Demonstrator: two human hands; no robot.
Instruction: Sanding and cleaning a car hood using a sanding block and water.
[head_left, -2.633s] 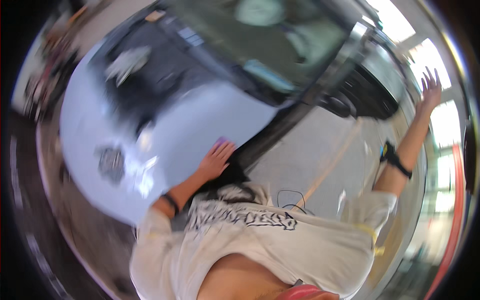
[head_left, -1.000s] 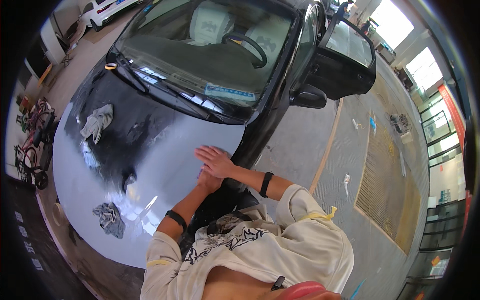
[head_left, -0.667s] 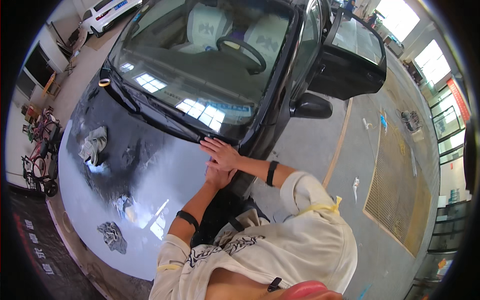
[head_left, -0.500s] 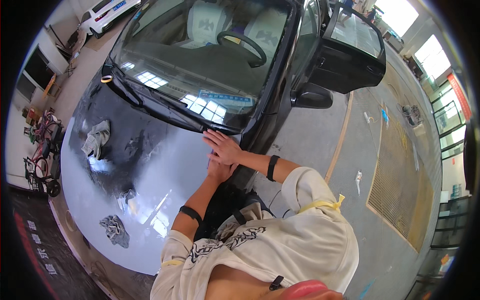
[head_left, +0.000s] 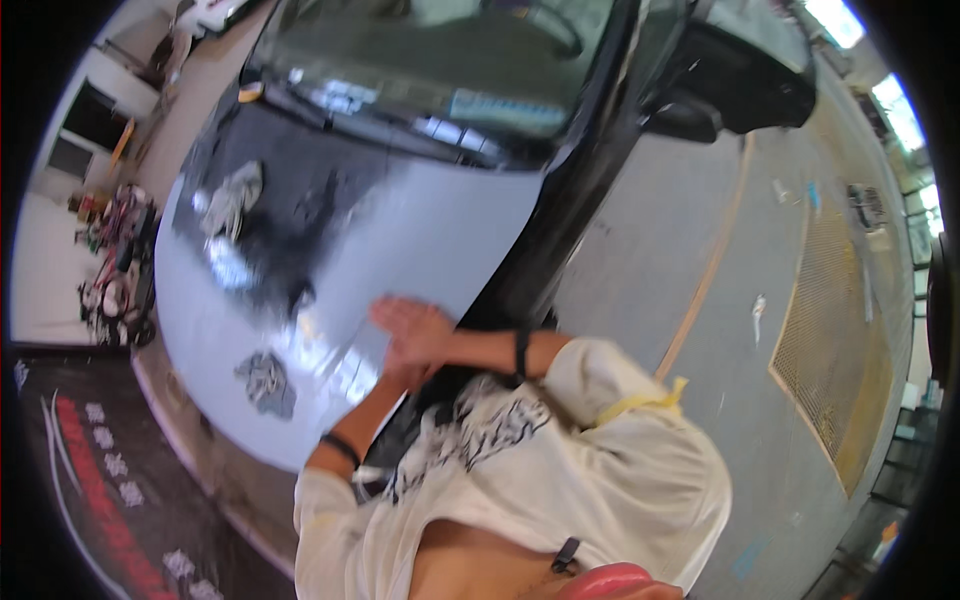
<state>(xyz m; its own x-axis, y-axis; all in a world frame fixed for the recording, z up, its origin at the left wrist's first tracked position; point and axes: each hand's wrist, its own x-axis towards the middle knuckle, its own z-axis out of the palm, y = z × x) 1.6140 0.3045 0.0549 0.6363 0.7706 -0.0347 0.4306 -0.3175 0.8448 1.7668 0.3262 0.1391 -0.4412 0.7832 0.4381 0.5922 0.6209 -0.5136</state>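
Observation:
The car hood (head_left: pixel 430 230) is pale grey over its near side and front, with a dark patch toward the far side. My right hand (head_left: pixel 418 328) lies flat across the back of my left hand (head_left: pixel 402 370), fingers stretched out. Both are over the hood's near side edge, smeared by motion. The left hand's fingers are hidden beneath the right, as is anything under them. A crumpled grey cloth (head_left: pixel 235 195) rests on the dark patch, and another grey cloth (head_left: pixel 265 385) lies closer to the front.
A yellow tape roll (head_left: pixel 250 92) sits by the windshield's far corner. The side mirror (head_left: pixel 682 118) and an open car door (head_left: pixel 745 75) jut out to the right. Floor grating (head_left: pixel 825 340) lies farther right. Bicycles (head_left: pixel 115 270) stand at left, near a dark printed banner (head_left: pixel 110 470).
Both hands have slid together along the hood's side edge, from the corner by the windshield toward the front. The view has shifted too, so the car appears higher and farther right.

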